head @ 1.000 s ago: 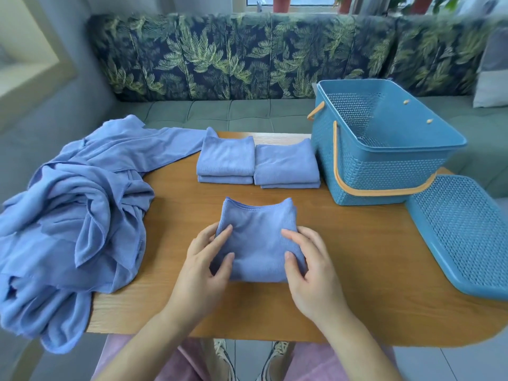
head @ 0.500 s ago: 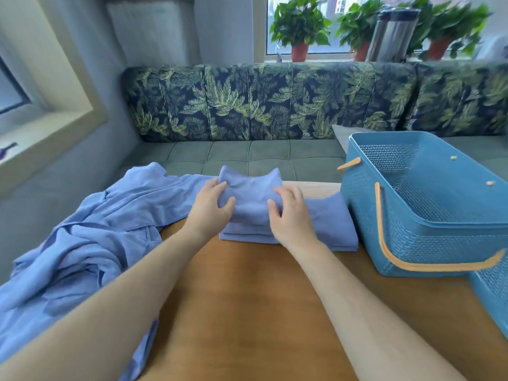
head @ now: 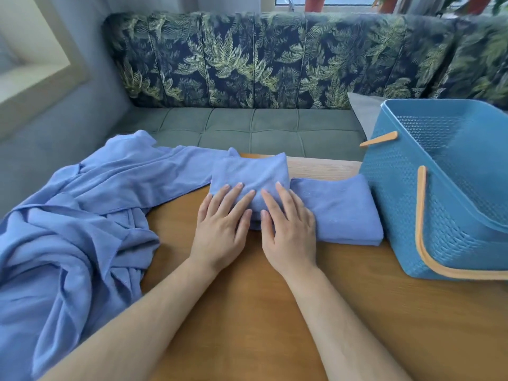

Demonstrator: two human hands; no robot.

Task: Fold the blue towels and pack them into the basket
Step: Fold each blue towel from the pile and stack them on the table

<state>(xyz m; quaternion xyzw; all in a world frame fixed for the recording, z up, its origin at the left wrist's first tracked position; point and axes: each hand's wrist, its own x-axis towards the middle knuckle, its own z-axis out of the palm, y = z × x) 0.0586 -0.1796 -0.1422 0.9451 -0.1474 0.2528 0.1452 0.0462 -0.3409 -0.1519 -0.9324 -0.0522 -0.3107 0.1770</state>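
Both hands flat, nothing gripped: left hand (head: 220, 224) and right hand (head: 288, 226) lie side by side, fingers straight, pressing down on the top of the near-left folded stack (head: 250, 171), which sits on the table (head: 261, 312) at 12 o'clock from the wrists. A second folded stack (head: 338, 210) sits just beside it at 3 o'clock, touching or nearly touching the right hand's outer edge. The basket (head: 390, 204) is further along the same 3 o'clock line, with its wall close to the second stack. No towel shows in the part of its interior that's visible. The unfolded pile (head: 68, 229) spreads from 9 to 7 o'clock off the left hand and drapes over the table edge. My read: this is a pat-down on a finished fold and packing hasn't started. Key geometry: the basket is to the right, so the right hand is nearer for any transfer, and the second stack lies between the pressed stack and the basket. The left hand is nearer the unfolded pile if more folding comes first — likely, given how much cloth is left. I can't call either stack's long axis under the wide-angle distortion.
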